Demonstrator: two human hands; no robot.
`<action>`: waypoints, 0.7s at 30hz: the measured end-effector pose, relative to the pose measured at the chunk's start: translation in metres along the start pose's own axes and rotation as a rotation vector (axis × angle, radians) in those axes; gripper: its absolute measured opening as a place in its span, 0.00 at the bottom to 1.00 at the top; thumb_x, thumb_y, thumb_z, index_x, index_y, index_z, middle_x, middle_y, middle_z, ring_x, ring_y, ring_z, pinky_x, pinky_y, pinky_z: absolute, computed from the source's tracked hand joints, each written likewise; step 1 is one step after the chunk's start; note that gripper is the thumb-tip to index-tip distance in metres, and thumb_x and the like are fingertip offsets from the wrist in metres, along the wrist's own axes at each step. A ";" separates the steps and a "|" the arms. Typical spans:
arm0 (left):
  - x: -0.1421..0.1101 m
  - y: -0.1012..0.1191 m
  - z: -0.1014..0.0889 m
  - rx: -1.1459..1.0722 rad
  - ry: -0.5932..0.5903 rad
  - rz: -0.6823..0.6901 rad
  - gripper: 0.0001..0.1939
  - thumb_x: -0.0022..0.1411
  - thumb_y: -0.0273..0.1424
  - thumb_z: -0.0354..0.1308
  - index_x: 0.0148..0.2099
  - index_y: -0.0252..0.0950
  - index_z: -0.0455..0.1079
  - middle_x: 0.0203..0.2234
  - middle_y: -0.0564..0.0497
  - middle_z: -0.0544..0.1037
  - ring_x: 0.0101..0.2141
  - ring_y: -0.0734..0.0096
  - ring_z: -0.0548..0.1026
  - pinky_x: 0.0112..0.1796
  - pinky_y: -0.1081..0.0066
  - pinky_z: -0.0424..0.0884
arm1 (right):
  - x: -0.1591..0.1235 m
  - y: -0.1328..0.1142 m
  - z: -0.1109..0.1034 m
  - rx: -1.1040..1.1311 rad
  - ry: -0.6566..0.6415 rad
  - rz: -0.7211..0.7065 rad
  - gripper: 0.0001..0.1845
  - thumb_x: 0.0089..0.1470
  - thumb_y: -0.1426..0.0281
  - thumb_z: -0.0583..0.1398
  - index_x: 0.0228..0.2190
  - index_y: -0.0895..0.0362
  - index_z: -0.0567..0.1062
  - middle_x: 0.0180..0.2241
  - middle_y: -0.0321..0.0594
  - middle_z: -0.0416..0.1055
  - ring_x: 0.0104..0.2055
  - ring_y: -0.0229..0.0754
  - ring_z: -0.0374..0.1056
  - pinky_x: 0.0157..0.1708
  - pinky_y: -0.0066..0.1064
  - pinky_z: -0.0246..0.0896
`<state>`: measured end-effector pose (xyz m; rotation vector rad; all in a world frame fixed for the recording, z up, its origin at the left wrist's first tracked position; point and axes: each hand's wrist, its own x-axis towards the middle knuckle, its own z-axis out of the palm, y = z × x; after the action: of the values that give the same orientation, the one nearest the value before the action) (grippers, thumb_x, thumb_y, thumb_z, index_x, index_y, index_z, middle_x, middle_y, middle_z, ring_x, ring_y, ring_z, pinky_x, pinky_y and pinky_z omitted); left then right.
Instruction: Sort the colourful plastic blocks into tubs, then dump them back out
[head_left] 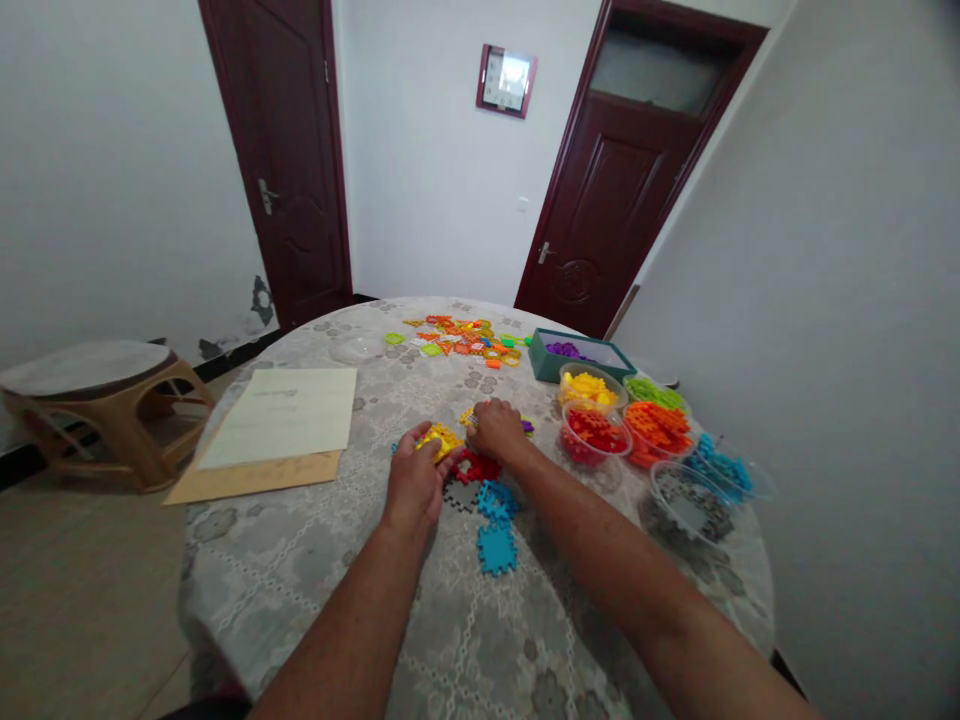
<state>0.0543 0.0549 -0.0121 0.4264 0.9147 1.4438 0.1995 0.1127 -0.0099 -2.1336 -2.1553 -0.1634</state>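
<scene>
My left hand (418,472) is closed round yellow interlocking puzzle tiles (441,438), thumb on top and fingers underneath. To its right, my right hand (497,428) is bent down with its fingertips together beside a small yellow piece (466,416); what it grips is mostly hidden by the hand. Below the hands lie red tiles (477,466), a grey tile (460,495) and blue square tiles (498,549) with notched edges. A bit of purple (528,427) peeks out past my right hand.
Clear tubs at the right hold yellow (589,388), red (596,430), orange (658,432), green (652,393), blue (720,468) and grey tiles (688,503). A green box (546,357) contains purple pieces. Mixed pieces (465,338) lie at the back; papers (289,415) at left.
</scene>
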 end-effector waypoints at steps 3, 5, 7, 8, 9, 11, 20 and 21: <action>0.000 -0.001 0.000 0.006 0.000 -0.010 0.20 0.62 0.18 0.56 0.55 0.35 0.68 0.47 0.40 0.75 0.40 0.64 0.80 0.37 0.65 0.83 | -0.002 0.001 0.002 -0.003 0.024 -0.017 0.17 0.64 0.64 0.59 0.49 0.60 0.78 0.49 0.57 0.77 0.52 0.56 0.73 0.52 0.46 0.65; 0.001 -0.002 -0.001 0.006 0.003 -0.011 0.19 0.62 0.18 0.56 0.55 0.35 0.69 0.47 0.40 0.75 0.40 0.64 0.80 0.38 0.63 0.84 | -0.004 0.003 0.002 0.006 0.041 -0.031 0.15 0.67 0.67 0.56 0.47 0.61 0.78 0.48 0.56 0.77 0.50 0.54 0.75 0.52 0.44 0.65; 0.000 -0.002 -0.001 -0.002 0.002 -0.020 0.19 0.62 0.18 0.56 0.54 0.35 0.70 0.47 0.41 0.75 0.41 0.65 0.79 0.39 0.62 0.84 | -0.004 0.007 -0.001 0.029 0.064 -0.039 0.15 0.69 0.69 0.54 0.46 0.62 0.78 0.46 0.56 0.78 0.48 0.52 0.76 0.49 0.41 0.65; 0.000 -0.002 -0.001 -0.015 0.000 -0.028 0.18 0.62 0.19 0.56 0.53 0.35 0.70 0.47 0.41 0.75 0.40 0.65 0.79 0.39 0.62 0.84 | -0.005 0.009 -0.003 0.046 0.079 -0.042 0.15 0.70 0.69 0.53 0.46 0.62 0.78 0.46 0.56 0.78 0.47 0.51 0.76 0.48 0.40 0.66; 0.000 -0.002 0.000 -0.036 -0.005 -0.036 0.16 0.63 0.20 0.57 0.52 0.35 0.71 0.46 0.41 0.76 0.40 0.65 0.79 0.38 0.62 0.84 | -0.006 0.011 -0.006 0.064 0.095 -0.046 0.15 0.71 0.69 0.52 0.45 0.62 0.78 0.45 0.56 0.78 0.47 0.51 0.76 0.47 0.38 0.66; -0.001 -0.001 0.001 -0.083 -0.017 -0.047 0.11 0.65 0.24 0.58 0.50 0.35 0.72 0.44 0.42 0.77 0.39 0.65 0.79 0.37 0.63 0.84 | -0.010 0.013 -0.012 0.104 0.132 -0.061 0.16 0.72 0.70 0.51 0.46 0.61 0.77 0.46 0.54 0.78 0.48 0.48 0.75 0.48 0.36 0.66; -0.004 -0.005 0.003 -0.202 -0.213 -0.069 0.11 0.65 0.36 0.64 0.44 0.33 0.74 0.39 0.44 0.82 0.36 0.68 0.81 0.37 0.69 0.79 | -0.062 0.008 -0.013 0.267 0.572 -0.575 0.10 0.69 0.73 0.57 0.44 0.55 0.78 0.48 0.49 0.80 0.49 0.47 0.75 0.51 0.39 0.67; -0.003 -0.006 0.003 -0.202 -0.221 -0.063 0.12 0.64 0.36 0.65 0.43 0.33 0.74 0.38 0.45 0.82 0.35 0.69 0.81 0.37 0.71 0.79 | -0.065 0.009 -0.010 0.243 0.588 -0.616 0.10 0.69 0.73 0.57 0.45 0.55 0.78 0.48 0.49 0.80 0.48 0.47 0.75 0.51 0.39 0.67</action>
<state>0.0605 0.0515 -0.0140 0.3940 0.5941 1.3845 0.2087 0.0470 -0.0100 -1.0574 -2.2149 -0.4755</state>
